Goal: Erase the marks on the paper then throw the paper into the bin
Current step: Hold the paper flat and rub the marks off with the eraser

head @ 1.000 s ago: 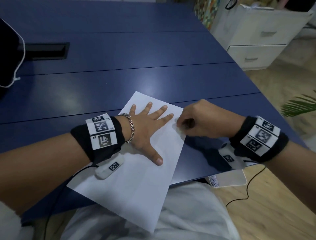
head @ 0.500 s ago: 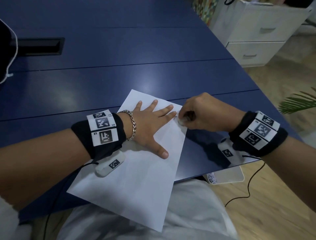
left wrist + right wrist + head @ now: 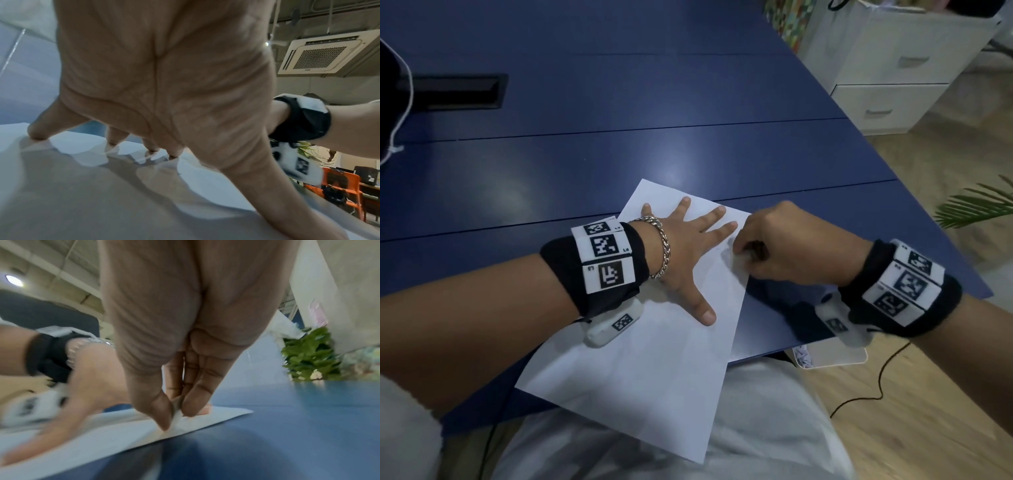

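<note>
A white sheet of paper point(image 3: 654, 370) lies slantwise on the blue table point(image 3: 619, 150), its near corner hanging over the table's front edge. My left hand point(image 3: 688, 253) lies flat on it with fingers spread, pressing it down; in the left wrist view the fingertips point(image 3: 112, 142) touch the paper point(image 3: 102, 203). My right hand point(image 3: 743, 251) pinches a small white eraser point(image 3: 176, 416) between thumb and fingers and holds it against the paper point(image 3: 102, 439) near its right edge, just beside my left fingertips. Faint grey smudges show on the sheet there.
A white bin point(image 3: 835, 356) with crumpled paper stands on the floor under the table's right front corner. A white drawer unit point(image 3: 893, 75) stands at the far right, a plant point(image 3: 976, 205) beside it. A black cable slot point(image 3: 455, 90) is set in the table at far left.
My right hand with the eraser has shifted back and forth in small strokes along the paper's right edge. My left hand has stayed flat on the sheet.
</note>
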Available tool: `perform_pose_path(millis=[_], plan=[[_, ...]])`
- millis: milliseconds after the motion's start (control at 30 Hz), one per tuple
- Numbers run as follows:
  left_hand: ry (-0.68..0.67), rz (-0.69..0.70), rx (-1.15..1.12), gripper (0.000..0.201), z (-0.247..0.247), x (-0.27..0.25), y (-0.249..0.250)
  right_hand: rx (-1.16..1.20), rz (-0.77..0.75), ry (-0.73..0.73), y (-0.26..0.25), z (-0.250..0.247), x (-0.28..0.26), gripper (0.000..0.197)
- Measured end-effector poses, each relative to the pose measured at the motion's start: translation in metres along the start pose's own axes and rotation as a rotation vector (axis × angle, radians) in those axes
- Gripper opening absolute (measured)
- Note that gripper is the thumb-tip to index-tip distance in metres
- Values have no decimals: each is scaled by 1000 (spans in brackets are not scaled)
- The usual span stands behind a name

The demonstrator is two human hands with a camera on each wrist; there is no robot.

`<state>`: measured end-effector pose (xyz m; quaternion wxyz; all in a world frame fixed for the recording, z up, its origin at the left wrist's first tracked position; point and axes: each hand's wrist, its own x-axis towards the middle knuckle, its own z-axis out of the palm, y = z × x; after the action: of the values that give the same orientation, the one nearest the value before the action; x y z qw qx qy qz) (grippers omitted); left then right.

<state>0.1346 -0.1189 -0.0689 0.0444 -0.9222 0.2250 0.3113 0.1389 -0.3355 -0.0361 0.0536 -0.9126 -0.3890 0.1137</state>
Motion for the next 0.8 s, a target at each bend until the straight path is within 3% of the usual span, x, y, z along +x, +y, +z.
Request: perform_pose_path(millis=[100,233,300,400,467,567,700,800], plan=[[-6,2,4,160,0,0,1,21,-30,-91,-12,2,-6,12],[-10,2,9,161,0,-1,1,37,83,4,6,-7,0,10],[-11,1,5,160,-1,-1,1,5,56,23,-2,0,-1,12],[-8,0,4,159,-1,-1,1,7,-27,-60,-24,12,-10,15],[-11,1,4,159,-1,-2,2,13,6,-74,-15,5,-8,11],[-13,3,3,160,-1,-2,1,24,89,17,-1,-1,-5,10],[-14,-1,0,159,-2,-3,1,13,5,-5,-22,12,-12,12],[35,-3,0,160,0,-4,1,64,37,-14,-8,4,-11,8]])
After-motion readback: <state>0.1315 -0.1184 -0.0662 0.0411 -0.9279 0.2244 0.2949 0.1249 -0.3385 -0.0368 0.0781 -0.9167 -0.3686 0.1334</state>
